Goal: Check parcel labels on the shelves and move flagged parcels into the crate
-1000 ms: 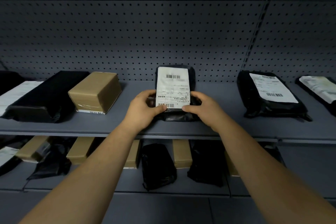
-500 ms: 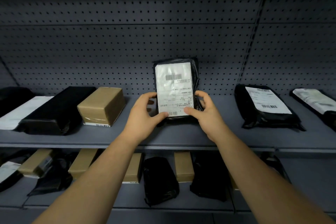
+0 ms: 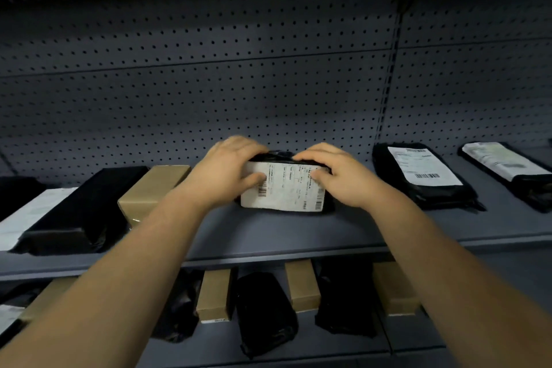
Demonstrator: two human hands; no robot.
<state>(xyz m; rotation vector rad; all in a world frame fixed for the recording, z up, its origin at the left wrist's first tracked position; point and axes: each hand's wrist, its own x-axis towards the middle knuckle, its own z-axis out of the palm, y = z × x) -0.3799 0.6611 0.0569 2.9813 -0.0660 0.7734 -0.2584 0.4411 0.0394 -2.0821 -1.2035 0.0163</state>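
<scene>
This is a parcel storeroom or sorting depot. Grey metal shelves [image 3: 283,236] backed by perforated panels [image 3: 209,98] carry two tiers of black poly mailer bags [image 3: 388,182] with white barcode shipping labels [image 3: 421,167], set among taped brown cardboard boxes [image 3: 155,188].

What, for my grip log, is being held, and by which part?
The labelled black parcel: left hand grips its left end, right hand its right end, thumbs on the label.

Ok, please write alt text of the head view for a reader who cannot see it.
A person's left hand and right hand grip a black parcel, its white label turned sideways, at the upper shelf. Beside it lie other black parcels and a brown box; more lie on the lower shelf.
</scene>
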